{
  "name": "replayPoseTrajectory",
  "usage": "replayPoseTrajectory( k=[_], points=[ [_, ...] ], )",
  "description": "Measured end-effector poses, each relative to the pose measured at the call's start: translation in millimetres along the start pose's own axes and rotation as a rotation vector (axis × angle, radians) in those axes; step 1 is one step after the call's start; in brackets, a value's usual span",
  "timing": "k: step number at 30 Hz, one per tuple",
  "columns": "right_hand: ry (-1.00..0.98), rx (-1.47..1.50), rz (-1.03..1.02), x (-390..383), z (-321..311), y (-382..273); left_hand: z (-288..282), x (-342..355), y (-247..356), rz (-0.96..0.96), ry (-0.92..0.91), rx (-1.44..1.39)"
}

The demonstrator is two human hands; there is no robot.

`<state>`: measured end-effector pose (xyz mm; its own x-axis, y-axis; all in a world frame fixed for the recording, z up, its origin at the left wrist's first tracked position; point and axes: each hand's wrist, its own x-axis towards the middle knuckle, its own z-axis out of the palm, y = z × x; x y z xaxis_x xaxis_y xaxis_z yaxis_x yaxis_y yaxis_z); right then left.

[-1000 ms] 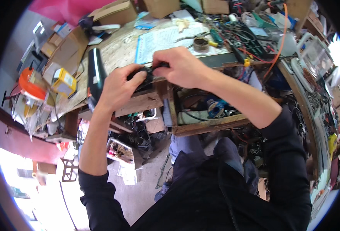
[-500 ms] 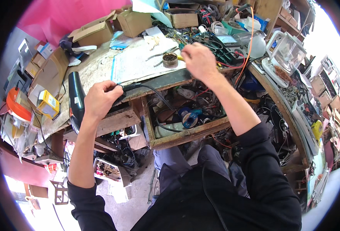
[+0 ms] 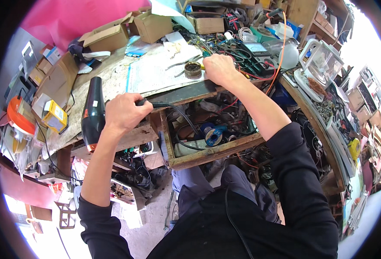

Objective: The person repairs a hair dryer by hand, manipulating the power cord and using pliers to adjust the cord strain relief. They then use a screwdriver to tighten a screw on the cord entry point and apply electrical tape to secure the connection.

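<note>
My left hand (image 3: 125, 113) is closed round the handle of a black hair dryer (image 3: 94, 110), whose barrel stands up at the left edge of the bench. The dryer's black cord (image 3: 178, 108) leaves the handle and loops down into the drawer. Over the bench edge, my right hand (image 3: 220, 69) is closed with its knuckles up. Whatever its fingers hold, if anything, is hidden. Just left of it stands a small round tin (image 3: 193, 71) with dark stuff inside. A written sheet of paper (image 3: 149, 77) lies under and beside the tin.
Below the bench edge an open wooden drawer (image 3: 212, 154) holds a blue spool (image 3: 213, 136) and tangled parts. Behind are cardboard boxes (image 3: 153, 26), tools and a multimeter (image 3: 257, 48). An orange cord (image 3: 279, 58) hangs at the right. A yellow box (image 3: 54, 116) stands at the left.
My left hand has moved slightly right and closed round the dryer's handle, and the dryer has turned and shifted right. My right hand has drawn a little left and down, its fingers curled in.
</note>
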<state>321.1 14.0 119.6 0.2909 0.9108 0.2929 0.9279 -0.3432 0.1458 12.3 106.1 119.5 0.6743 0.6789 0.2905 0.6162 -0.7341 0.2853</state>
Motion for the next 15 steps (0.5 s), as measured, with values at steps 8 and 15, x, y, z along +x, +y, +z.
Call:
replayPoseTrajectory(
  k=[8,15],
  points=[
    [0.211,0.327,0.150,9.3,-3.4,40.9,-2.9,0.7,4.7,-0.014,-0.055,-0.014],
    [0.138,2.018,0.079,-44.0,-26.6,20.9,0.1,-2.1,-0.7,-0.031,-0.073,0.025]
  ],
)
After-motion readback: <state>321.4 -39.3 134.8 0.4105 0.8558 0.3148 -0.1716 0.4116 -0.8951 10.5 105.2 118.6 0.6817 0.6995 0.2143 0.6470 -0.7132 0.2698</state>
